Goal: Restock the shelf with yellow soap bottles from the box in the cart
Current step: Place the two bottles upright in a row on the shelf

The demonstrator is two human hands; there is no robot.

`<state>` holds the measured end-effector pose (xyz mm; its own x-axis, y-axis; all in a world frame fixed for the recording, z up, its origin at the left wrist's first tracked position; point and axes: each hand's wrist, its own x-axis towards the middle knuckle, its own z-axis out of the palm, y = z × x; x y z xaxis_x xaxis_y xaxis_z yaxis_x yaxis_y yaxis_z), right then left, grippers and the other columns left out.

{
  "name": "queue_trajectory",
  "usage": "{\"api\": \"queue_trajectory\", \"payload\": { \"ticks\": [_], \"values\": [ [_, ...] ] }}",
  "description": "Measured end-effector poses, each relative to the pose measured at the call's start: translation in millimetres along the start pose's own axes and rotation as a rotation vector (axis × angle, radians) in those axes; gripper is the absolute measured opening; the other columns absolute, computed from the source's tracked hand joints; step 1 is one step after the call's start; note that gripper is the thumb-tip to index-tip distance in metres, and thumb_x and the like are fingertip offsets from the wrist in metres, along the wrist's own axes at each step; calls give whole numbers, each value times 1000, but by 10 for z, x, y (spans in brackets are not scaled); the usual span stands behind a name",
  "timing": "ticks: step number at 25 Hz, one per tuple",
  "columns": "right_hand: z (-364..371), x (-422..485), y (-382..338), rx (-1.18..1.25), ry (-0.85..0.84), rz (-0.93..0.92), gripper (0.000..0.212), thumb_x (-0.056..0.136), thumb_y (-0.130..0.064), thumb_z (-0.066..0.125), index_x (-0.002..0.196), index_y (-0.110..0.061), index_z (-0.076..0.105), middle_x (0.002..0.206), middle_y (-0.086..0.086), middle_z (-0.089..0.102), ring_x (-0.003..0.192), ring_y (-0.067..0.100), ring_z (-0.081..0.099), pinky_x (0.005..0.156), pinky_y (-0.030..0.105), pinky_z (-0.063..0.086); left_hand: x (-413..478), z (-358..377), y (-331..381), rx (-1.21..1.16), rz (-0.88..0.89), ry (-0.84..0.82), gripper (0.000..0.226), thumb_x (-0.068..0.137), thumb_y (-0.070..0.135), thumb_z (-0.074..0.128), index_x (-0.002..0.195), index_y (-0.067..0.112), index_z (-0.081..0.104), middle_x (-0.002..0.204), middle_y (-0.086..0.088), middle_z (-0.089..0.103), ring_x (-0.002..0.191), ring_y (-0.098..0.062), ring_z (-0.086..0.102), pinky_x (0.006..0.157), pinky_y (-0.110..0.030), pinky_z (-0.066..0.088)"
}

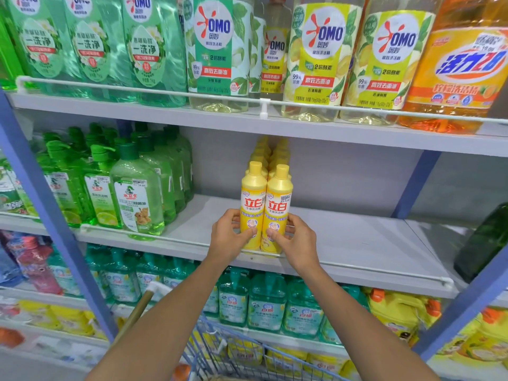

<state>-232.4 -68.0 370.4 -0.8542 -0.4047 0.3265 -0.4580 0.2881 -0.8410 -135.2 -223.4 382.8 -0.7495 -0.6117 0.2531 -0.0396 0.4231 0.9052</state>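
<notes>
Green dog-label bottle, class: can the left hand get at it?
Probably, once freed: the left hand grips a yellow bottle, but only bare shelf lies between it and the green bottle.

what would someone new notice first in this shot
Two yellow soap bottles stand side by side at the front of the middle shelf: the left hand grips the left yellow bottle and the right hand the right yellow bottle. Large OMO bottles line the shelf above, green bottles stand to the left.
</notes>
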Motion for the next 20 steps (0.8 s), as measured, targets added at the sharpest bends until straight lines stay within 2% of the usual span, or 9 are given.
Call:
{"api": "queue_trajectory", "payload": {
  "ticks": [3,5,8,10,14,17,20],
  "values": [
    [-34,10,-31,-33,-49,16,58,81,-35,84,131,-16,60,122,-4,69,100,4,63,82,10,49,0,-11,27,22,-26,-7,53,79,19,85,125,11,60,114,-2,69,103,-15,64,93,-38,57],
    [-85,-9,-89,-108,-121,22,61,82,-40,82,132,-17,57,126,-1,68,108,10,63,94,25,53,-26,-53,80,38,-51,-55,57,81,22,84,129,11,57,121,-5,67,109,-20,63,95,-36,54],
    [-229,-136,-238,-310,-217,21,73,87,-48,73,144,-12,45,142,9,56,129,25,54,107,42,46,-150,-196,122,201,-53,-133,67,85,32,80,140,11,48,132,-10,60,121,-27,57,100,-41,50],
    [-345,-310,-345,-493,-251,29,85,90,-55,66,153,-8,33,153,14,44,140,30,43,114,44,39,-304,-328,137,446,22,-240,72,86,41,75,143,12,43,136,-12,56,126,-30,53,101,-43,47],
    [-503,-902,-588,-799,-363,-65,77,92,-56,60,152,-14,36,150,16,43,136,33,43,111,45,41,-806,-605,190,938,289,-496,80,84,60,67,145,17,38,139,-12,51,127,-31,48,102,-46,46],
    [-510,-1427,-696,-959,-408,-112,84,91,-67,52,154,-15,31,156,13,37,141,32,35,113,47,39,-1265,-727,177,1096,414,-563,87,84,70,57,145,11,38,144,-14,47,132,-33,44,108,-48,41],
    [-475,-1973,-675,-1034,-443,-113,90,92,-70,47,159,-14,24,163,12,26,149,32,27,118,47,33,-1747,-724,43,1092,442,-590,87,85,72,53,145,11,39,143,-14,47,133,-33,42,110,-49,38]
  ]
}}
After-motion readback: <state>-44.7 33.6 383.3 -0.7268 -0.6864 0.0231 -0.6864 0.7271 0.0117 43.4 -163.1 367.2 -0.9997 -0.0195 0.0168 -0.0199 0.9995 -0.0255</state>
